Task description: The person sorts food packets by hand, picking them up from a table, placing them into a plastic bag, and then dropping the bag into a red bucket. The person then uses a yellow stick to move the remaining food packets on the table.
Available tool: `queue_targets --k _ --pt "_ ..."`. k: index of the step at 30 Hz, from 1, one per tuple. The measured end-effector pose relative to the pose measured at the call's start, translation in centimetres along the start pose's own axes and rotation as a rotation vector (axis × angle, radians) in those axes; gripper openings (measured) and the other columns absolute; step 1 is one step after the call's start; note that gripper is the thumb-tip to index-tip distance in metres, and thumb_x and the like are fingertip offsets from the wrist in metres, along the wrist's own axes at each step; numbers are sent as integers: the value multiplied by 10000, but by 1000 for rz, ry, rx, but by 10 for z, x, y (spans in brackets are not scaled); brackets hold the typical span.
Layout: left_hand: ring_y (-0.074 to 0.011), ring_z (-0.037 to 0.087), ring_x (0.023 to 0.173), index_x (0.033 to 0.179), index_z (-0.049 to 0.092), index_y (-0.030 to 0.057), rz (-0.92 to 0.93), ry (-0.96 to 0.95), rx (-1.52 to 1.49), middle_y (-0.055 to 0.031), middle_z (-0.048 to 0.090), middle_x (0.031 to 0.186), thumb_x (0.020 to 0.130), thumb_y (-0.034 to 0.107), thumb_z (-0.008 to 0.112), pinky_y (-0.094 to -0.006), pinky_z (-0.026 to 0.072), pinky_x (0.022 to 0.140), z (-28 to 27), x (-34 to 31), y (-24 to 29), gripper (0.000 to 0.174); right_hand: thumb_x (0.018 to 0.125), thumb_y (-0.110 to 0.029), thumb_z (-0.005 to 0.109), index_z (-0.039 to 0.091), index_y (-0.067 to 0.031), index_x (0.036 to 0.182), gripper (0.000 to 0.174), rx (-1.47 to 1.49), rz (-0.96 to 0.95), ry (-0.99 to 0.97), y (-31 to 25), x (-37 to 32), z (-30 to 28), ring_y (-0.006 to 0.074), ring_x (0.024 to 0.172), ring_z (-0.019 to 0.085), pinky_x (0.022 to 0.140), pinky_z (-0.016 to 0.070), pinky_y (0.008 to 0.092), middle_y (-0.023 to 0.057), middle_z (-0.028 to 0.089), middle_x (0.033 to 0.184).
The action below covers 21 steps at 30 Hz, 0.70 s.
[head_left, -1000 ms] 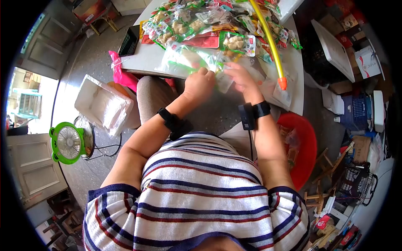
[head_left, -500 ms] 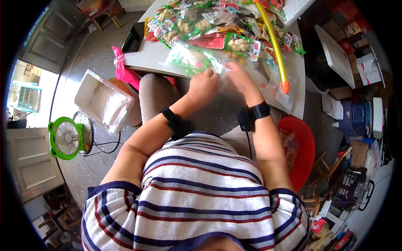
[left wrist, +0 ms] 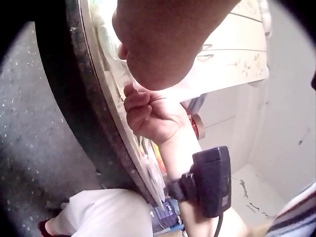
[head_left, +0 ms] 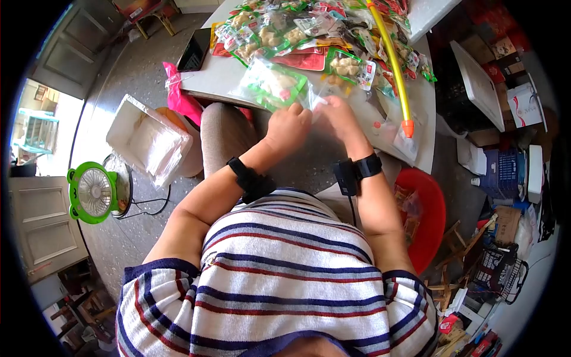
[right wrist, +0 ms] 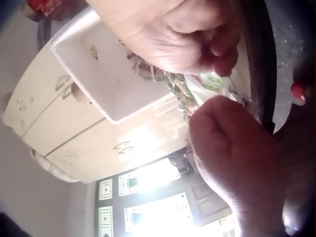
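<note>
1. Centrally, toward the top of the head view, a clear bag [head_left: 253, 89] with a green-edged packet [head_left: 279, 86] showing through it lies at the near edge of a white table [head_left: 217, 80].
2. Both hands have their fingers curled in close: the left hand [head_left: 288, 127] grips the bag's near end, and the right hand [head_left: 338, 117] pinches plastic just beside it. Whether the bag's mouth is closed cannot be told.
3. If either pinch slipped, the bag could slide over the table edge toward the lap. Pulling the hands apart hard might tear the thin plastic; an open mouth could let the packet out.
4. At upper centre, a heap of food packets [head_left: 270, 38] is loosely stacked; a bump could send some sliding. Several clear-fronted packets hold pale, knobbly food.
5. At left, a white foam box [head_left: 121, 119] contains crumpled clear plastic [head_left: 160, 157].
6. At lower right, a red tub [head_left: 437, 214] holds wrapped items, too small to identify.
</note>
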<state>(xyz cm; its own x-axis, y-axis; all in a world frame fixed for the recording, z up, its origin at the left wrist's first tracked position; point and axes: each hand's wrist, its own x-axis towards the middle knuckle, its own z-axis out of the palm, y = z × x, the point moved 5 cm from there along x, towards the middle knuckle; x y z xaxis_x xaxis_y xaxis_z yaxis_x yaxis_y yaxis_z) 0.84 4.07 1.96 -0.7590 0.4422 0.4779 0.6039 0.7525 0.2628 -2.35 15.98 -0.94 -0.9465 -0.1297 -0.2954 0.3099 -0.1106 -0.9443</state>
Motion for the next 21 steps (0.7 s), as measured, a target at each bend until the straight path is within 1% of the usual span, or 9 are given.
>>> queue_targets --k 3,6,7,10,13,16,17,19,21 --pt "-271 513 551 687 487 109 -20 9 -14 -77 472 654 652 115 501 -369 429 476 -2 -1 0 39 697 -66 501 540 -3 772 105 -108 -110 -104 10 25 13 96 560 502 485 407 220 36 542 673" --pt "-272 514 559 716 504 117 -42 13 -17 -75 475 659 648 111 504 -369 431 482 -7 0 -4 68 692 -59 493 543 4 758 105 -66 -67 -81 8 29 23 91 566 500 481 400 219 44 547 685" --pt "-272 514 561 723 509 120 -52 9 -13 -74 476 661 646 109 505 -369 431 483 -9 0 -7 78 689 -51 490 542 7 774 114 22 -13 -95 12 31 25 97 571 508 486 407 226 51 553 698" --pt "-248 516 593 699 502 84 -28 22 -33 -78 488 657 639 138 511 -363 420 495 -11 -4 -9 81 689 -48 491 544 1 795 128 171 60 -101 9 19 27 103 572 515 490 413 231 53 555 699" --pt "-276 514 578 723 507 115 -29 31 -59 -77 474 658 644 104 510 -372 434 496 -7 -8 -8 80 698 -41 492 544 -10 828 144 139 22 -130 14 19 28 104 587 524 515 420 229 48 559 716" --pt "-274 514 591 718 500 101 -26 26 -69 -78 477 666 653 119 519 -374 432 504 -11 -7 -5 70 716 -31 472 541 -19 847 148 336 -53 -153 8 13 46 95 606 523 539 418 221 35 559 735" --pt "-273 512 589 710 494 97 -29 36 -76 -76 475 662 657 122 521 -371 431 505 -11 -7 -6 65 728 -30 461 536 -23 860 152 418 -67 -222 6 9 52 88 618 517 552 416 221 22 551 735" --pt "-272 506 584 694 482 89 -34 59 -86 -73 471 652 664 128 526 -363 429 507 -10 -8 -11 66 731 -41 458 532 -25 864 153 452 -16 -205 13 13 55 88 610 511 544 415 224 19 544 722" --pt "-273 513 655 762 506 97 -8 6 -86 -79 493 723 656 173 554 -371 427 577 -10 -13 -14 140 734 -57 459 524 -29 867 151 422 22 -217 19 15 54 90 601 507 532 414 226 19 538 716"
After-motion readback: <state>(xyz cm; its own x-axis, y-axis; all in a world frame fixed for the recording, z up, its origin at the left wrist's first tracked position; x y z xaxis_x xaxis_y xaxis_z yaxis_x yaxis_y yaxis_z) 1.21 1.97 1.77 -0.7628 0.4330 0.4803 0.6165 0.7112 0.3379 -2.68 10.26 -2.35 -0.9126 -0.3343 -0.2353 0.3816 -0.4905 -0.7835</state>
